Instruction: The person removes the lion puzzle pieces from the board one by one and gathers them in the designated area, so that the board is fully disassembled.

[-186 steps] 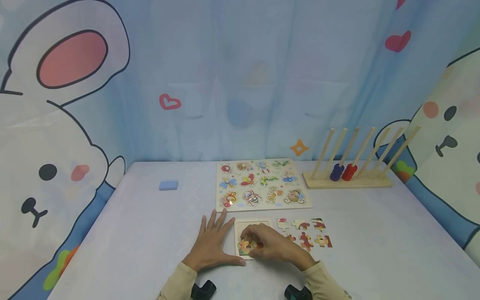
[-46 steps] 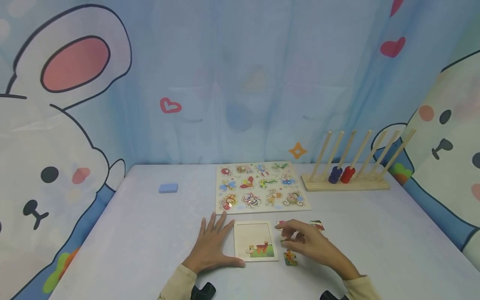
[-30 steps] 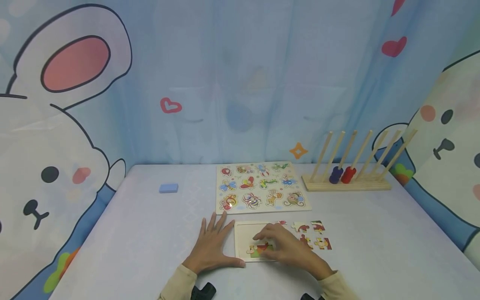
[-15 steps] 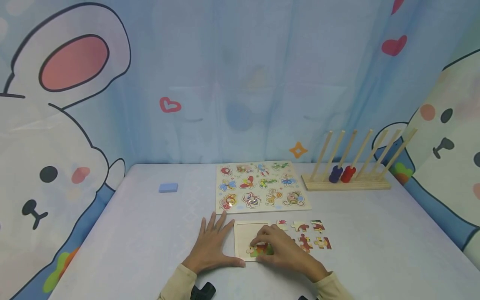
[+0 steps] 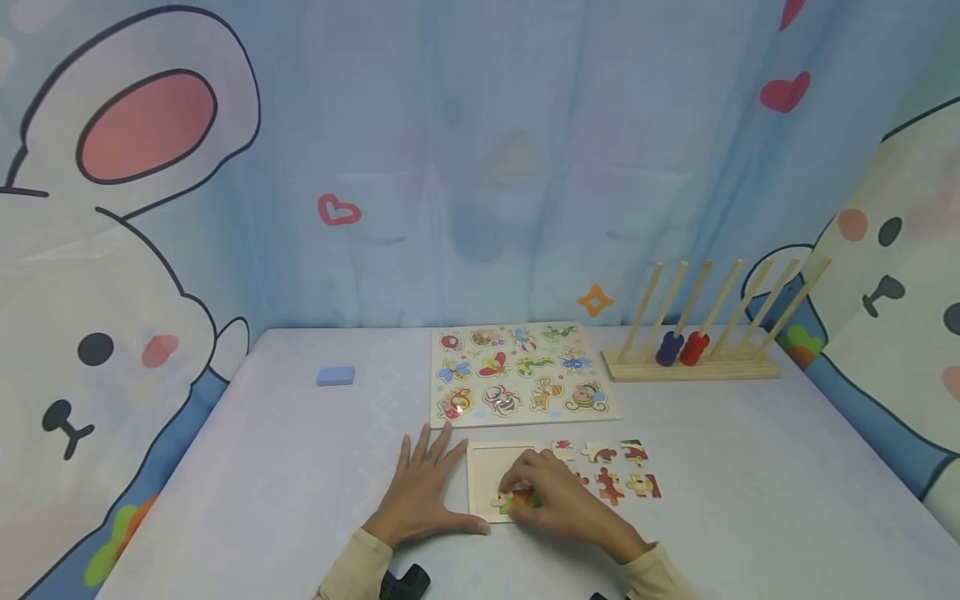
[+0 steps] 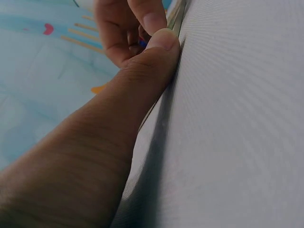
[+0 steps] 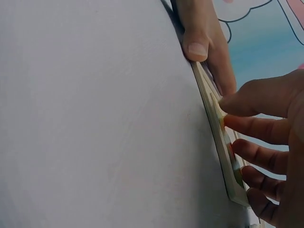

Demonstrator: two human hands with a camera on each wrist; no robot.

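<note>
My left hand lies spread on the table, its thumb and forefinger along the left side of a small wooden puzzle tray. In the left wrist view the left thumb touches the tray's edge. My right hand is over the tray's right part, fingers bent, thumb and forefinger pinching at a colourful puzzle piece low in the tray. The right wrist view has the right thumb and fingertips at the pieces inside the frame. The right hand hides part of the tray.
Several loose puzzle pieces lie in rows right of the tray. Behind stands an insect picture board. A wooden peg rack with blue and red beads is at back right, a blue block at back left.
Since the earliest frame, the tray's lower-left piece has left it and a piece has appeared right of the tray. My right hand moved from the loose pieces back over the tray; the left stayed.
</note>
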